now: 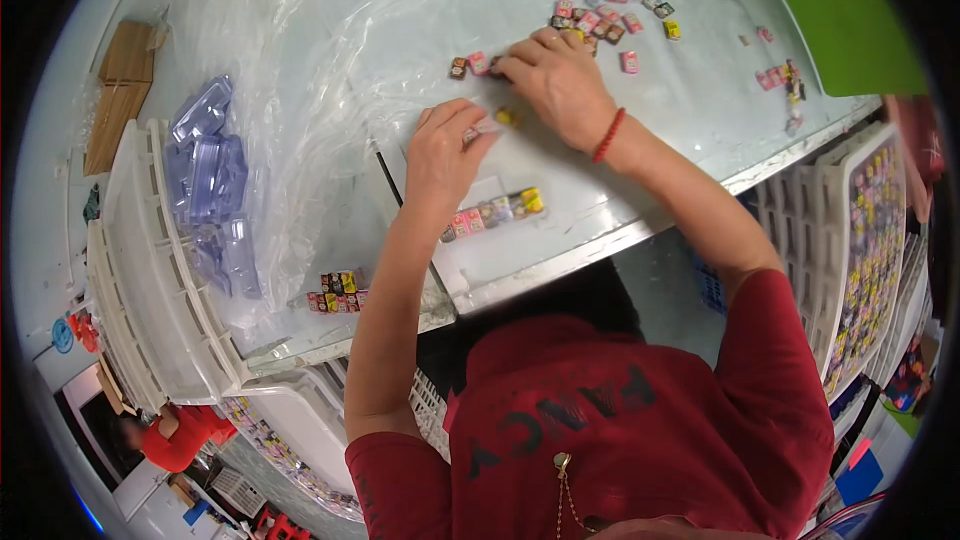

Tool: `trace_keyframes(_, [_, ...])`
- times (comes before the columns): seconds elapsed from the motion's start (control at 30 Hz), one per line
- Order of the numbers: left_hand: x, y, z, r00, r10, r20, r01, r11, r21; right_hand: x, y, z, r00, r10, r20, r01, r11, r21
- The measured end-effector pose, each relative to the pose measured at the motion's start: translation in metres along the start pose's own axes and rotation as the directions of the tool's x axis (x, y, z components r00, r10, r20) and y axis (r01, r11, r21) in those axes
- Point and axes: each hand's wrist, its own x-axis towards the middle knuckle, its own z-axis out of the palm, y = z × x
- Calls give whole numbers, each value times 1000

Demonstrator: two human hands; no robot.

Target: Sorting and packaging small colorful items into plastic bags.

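My left hand point(443, 150) is closed, with a small pale pink box point(480, 130) pinched between thumb and fingers; some of it is hidden. Further right and a little farther off, my right hand point(565, 90) has its fingertips curled down onto a small dark box point(496, 65), largely covered by them. A yellow piece point(507, 117), somewhat blurred, lies between the two hands. Nearer to me, a row of small boxes point(495, 210) in pink, grey and yellow stretches right from beside my left forearm. Beyond my right hand lies a loose scatter of similar boxes point(608, 15).
Crumpled clear plastic film point(310, 90) covers the table's left part, beside stacked clear plastic trays point(208, 175). A small box group point(338, 292) sits near the front left edge. White crates point(830, 240) stand at right, next to a green surface point(825, 15). Another person point(175, 435) is lower left.
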Motion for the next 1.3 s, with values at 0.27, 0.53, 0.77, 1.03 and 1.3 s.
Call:
trace_keyframes(0.27, [-5, 9, -17, 980, -190, 64, 191, 981, -17, -2, 0, 7, 996, 54, -67, -63, 987, -150])
trace_keyframes(0.53, [-3, 0, -14, 988, -150, 45, 152, 987, -49, -5, 12, 15, 998, 48, -48, -50, 997, -56])
trace_keyframes(0.77, [2, -5, -13, 997, 51, 49, -51, 999, -4, -14, 22, 9, 995, -33, -98, 48, 988, 148])
trace_keyframes(1.03, [0, -9, -15, 994, -2, 107, 8, 998, -56, -13, 15, 11, 999, 1, -51, 2, 999, 49])
trace_keyframes(1.3, [7, 8, -10, 990, 120, -73, -112, 988, 102, -23, 13, 6, 998, 16, -57, -16, 1000, -10])
